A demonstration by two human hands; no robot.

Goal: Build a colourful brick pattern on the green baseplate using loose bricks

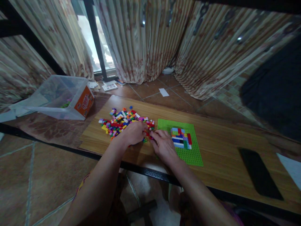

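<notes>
A loose heap of small multicoloured toy building bricks [117, 125] lies on the wooden board. At the heap's right edge, my left hand [135, 133] is closed, fingers curled down among the bricks. My right hand [164, 147] meets it there, thumb and fingers drawn together in a pinch. Small red bricks [147, 134] show between the two sets of fingertips; what each hand grips is too small and hidden to make out. Just right of my right hand lies a green baseplate [196, 155], partly covered by it. Joined blue, white, red and yellow bricks [180, 138] sit on that baseplate.
A clear plastic box [68, 82] with an orange label stands at the left on a brown patterned cloth [54, 128]. A dark phone-like slab [261, 174] lies on the board [221, 147] at the right. Papers [109, 86] and striped curtains [141, 47] are behind.
</notes>
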